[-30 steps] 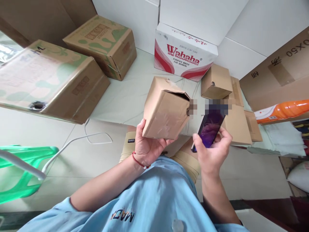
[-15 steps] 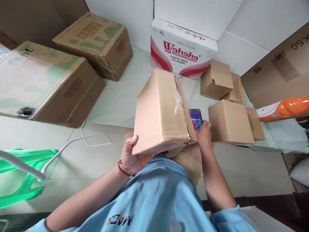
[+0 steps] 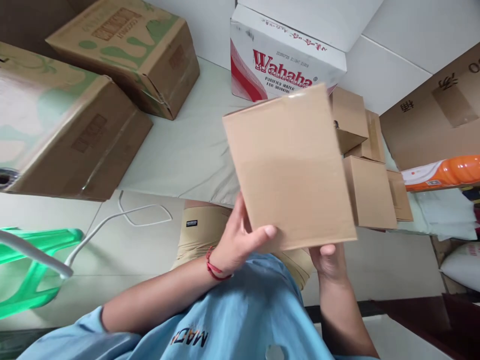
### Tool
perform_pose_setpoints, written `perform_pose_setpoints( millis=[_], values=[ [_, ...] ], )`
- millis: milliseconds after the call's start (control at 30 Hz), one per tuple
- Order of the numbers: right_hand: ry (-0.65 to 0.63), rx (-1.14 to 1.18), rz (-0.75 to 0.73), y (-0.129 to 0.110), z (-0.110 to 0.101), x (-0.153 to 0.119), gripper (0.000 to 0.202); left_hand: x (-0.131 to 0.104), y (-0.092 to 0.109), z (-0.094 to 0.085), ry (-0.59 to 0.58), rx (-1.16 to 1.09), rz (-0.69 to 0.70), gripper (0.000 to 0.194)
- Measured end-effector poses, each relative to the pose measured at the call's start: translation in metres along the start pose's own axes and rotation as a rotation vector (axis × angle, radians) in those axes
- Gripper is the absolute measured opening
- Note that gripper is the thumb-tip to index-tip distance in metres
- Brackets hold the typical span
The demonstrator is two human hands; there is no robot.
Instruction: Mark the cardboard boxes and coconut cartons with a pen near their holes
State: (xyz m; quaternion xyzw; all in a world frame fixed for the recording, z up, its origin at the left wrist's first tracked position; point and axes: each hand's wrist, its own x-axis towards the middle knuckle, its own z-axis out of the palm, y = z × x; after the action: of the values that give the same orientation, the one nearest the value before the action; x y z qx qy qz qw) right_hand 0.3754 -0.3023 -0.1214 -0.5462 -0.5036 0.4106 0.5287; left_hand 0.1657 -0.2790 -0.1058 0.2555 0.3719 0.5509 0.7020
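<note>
A plain brown cardboard box (image 3: 292, 170) is held up in front of me, tilted, with a broad face towards me and a strip of clear tape at its top edge. My left hand (image 3: 240, 235) grips its lower left corner, the thumb on the near face and the fingers round the side. My right hand (image 3: 330, 262) is at the lower right edge, thumb tip showing just below the box. Its other fingers are hidden behind the box, and so is anything they hold. The phone seen earlier is out of sight.
A white and red Wahaha carton (image 3: 277, 70) stands at the wall. Two large green-printed cartons (image 3: 123, 50) are on the left. Smaller brown boxes (image 3: 371, 195) and an orange bottle (image 3: 461, 170) lie to the right. A green stool (image 3: 37, 295) and white cable (image 3: 112, 217) are lower left.
The box has turned so a broad face is towards me and has shifted right. My left hand moved right with it. My right hand, which held a phone, moved down beneath the box's lower edge.
</note>
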Motion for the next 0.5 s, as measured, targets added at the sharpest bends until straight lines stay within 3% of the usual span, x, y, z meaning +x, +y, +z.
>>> perform_pose_setpoints(
  millis=[133, 267, 333, 400, 500],
  values=[
    [0.126, 0.187, 0.067, -0.005, 0.009, -0.007, 0.103, -0.001, -0.003, 0.021, -0.098, 0.142, 0.088, 0.097],
    [0.251, 0.159, 0.11, -0.024, 0.008, -0.003, 0.088, 0.002, -0.004, 0.029, -0.126, 0.291, 0.217, 0.116],
    [0.328, 0.102, 0.089, -0.038, 0.0, 0.006, 0.077, 0.005, -0.002, 0.028, -0.21, 0.296, 0.192, 0.117],
    [0.407, 0.051, 0.01, -0.052, -0.018, 0.023, 0.066, 0.007, 0.0, 0.023, -0.335, 0.283, 0.1, 0.101],
    [0.444, 0.103, -0.082, -0.07, -0.067, 0.069, 0.044, 0.006, 0.001, 0.005, -0.445, 0.334, -0.019, 0.063]
  ],
)
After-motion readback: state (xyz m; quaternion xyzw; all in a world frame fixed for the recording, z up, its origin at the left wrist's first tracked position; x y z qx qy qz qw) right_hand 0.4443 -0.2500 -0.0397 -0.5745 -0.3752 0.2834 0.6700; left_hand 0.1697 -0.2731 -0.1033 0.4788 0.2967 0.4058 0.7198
